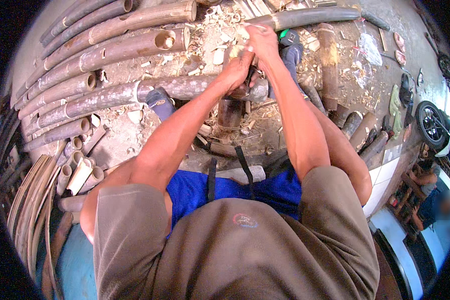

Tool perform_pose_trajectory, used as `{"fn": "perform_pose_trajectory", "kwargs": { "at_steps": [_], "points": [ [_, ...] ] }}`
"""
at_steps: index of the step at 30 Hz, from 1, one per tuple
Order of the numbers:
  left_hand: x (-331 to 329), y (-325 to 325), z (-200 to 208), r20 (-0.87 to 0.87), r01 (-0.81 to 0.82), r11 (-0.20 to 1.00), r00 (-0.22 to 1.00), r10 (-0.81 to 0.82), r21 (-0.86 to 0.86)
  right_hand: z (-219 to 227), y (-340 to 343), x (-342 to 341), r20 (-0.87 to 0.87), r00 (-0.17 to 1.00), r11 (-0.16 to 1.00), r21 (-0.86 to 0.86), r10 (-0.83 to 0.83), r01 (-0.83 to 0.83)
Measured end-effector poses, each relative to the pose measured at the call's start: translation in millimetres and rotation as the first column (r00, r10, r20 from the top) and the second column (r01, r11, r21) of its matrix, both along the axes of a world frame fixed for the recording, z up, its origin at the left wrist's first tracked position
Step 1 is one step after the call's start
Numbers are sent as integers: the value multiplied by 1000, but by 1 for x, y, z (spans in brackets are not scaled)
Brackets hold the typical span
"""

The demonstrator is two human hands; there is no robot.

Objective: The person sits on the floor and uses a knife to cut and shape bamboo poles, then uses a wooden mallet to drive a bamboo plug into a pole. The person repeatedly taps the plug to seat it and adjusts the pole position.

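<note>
My left hand [239, 74] is closed just above the end of a thick dark bamboo pole [185, 89], which lies crosswise in front of me. Something dark shows under its fingers, but I cannot make out what it is. Touching it from the right and a bit farther off is my right hand [262, 42], also closed; what it grips is hidden. The pole end rests over a short upright bamboo piece [230, 114]. My feet, in dark shoes [160, 103], stand at either side of my hands.
Several bamboo poles [130, 50] lie at the left, one with a hole cut in it. Split strips [27, 210] curve at the lower left. Chips [219, 56] litter the floor. A green and black object [288, 37] lies beside my right hand. A person [427, 200] sits far right, near a wheel [431, 125].
</note>
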State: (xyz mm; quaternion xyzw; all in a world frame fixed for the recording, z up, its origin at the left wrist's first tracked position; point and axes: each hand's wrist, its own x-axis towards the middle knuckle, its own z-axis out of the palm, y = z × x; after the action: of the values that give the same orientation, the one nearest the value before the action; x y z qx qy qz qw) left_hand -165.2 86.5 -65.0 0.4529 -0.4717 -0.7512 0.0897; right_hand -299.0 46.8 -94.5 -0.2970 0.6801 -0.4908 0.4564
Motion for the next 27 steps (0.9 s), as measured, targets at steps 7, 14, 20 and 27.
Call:
{"fn": "perform_pose_trajectory", "kwargs": {
  "at_steps": [7,14,20,27],
  "points": [
    [-16,3,-1,-6,428,897,902,-431,-109,32,77,-20,94,851,855,26,-517,517],
    [-14,6,-1,117,664,713,745,-657,-223,30,135,-2,343,656,697,-8,-672,717],
    [-16,-31,67,471,652,633,751,-462,-418,121,156,-48,-809,587,990,-42,44,-131],
    [-28,3,132,659,811,322,585,-472,-489,135,185,-12,-735,235,743,502,636,-442]
  ]
}}
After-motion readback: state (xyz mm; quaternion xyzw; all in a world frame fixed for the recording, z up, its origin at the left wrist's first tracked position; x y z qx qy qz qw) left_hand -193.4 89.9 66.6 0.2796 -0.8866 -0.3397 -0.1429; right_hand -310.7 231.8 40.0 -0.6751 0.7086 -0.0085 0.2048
